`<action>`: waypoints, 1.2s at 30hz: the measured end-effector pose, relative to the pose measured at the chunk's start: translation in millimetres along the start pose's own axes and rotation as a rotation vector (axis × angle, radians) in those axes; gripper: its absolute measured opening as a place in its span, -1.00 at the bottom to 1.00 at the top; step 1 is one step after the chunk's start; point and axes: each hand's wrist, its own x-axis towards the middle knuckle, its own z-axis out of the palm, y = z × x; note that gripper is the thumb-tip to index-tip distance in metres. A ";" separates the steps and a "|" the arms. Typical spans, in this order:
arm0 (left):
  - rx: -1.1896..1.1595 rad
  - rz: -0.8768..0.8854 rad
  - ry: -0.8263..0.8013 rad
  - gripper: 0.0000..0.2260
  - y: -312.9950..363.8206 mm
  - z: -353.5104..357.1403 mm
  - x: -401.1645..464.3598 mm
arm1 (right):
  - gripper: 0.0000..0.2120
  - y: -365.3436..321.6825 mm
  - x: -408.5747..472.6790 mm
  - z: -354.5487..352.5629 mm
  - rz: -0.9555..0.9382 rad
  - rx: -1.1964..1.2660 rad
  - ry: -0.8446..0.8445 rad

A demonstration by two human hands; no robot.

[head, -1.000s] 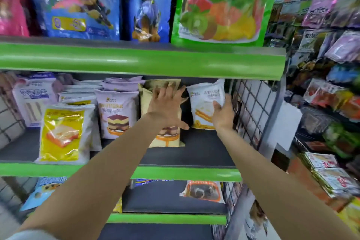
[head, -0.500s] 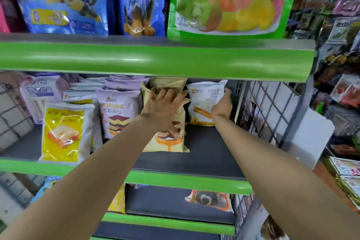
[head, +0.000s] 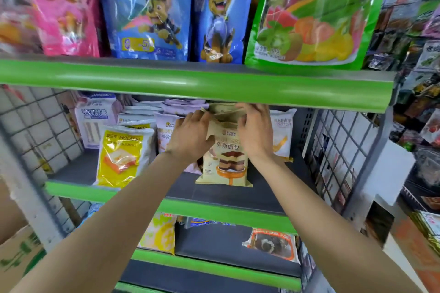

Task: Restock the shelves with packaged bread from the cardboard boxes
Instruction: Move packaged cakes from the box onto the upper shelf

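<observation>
A beige bread pack [head: 225,162] with a layered cake picture stands upright on the middle shelf [head: 238,197]. My left hand [head: 190,135] grips its upper left side. My right hand [head: 256,131] grips its upper right side, fingers up at the pack's top under the green shelf lip. A white bread pack [head: 283,133] stands just to the right. On the left stand a purple-white pack [head: 164,135], partly hidden by my left hand, and a yellow pack [head: 123,154] at the shelf front.
The green lip of the upper shelf [head: 190,83] hangs just above my hands. Wire grids [head: 333,150] close both shelf ends. A cardboard box [head: 16,252] sits at the lower left. More packs lie on the lower shelf [head: 271,245]. Another rack of goods stands at the right.
My right hand left the white pack and moved left onto the beige pack. Both hands now hold the beige pack near its top. The camera moved closer.
</observation>
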 end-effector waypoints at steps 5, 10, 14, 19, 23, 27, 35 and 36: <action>-0.246 -0.219 0.048 -0.79 -65.5 -38.5 -51.0 | -0.76 -76.6 -27.7 22.5 -0.077 0.176 -0.195; -0.595 -0.493 0.157 -0.92 -156.9 -64.5 -145.3 | -0.80 -168.0 -83.8 76.5 -0.123 0.330 -0.386; -0.570 -0.719 0.162 -0.86 -234.2 -75.1 -228.5 | -0.81 -241.3 -135.8 133.7 -0.203 0.382 -0.605; -0.450 -1.078 0.070 -0.84 -326.5 -72.8 -317.7 | -0.79 -315.4 -192.5 204.6 -0.314 0.362 -0.907; -0.358 -1.289 0.095 -0.78 -378.7 -55.1 -371.7 | -0.79 -358.5 -224.1 272.0 -0.478 0.274 -1.099; -0.311 -1.389 -0.040 -0.78 -420.9 -26.9 -400.2 | -0.80 -391.4 -240.6 338.5 -0.573 0.168 -1.256; -0.213 -1.519 -0.619 -0.61 -480.1 23.7 -443.2 | -0.57 -443.2 -287.1 449.2 -0.766 -0.197 -1.805; -0.235 -1.544 -0.657 -0.65 -482.9 27.1 -447.2 | -0.50 -448.3 -295.9 456.2 -0.772 -0.214 -1.849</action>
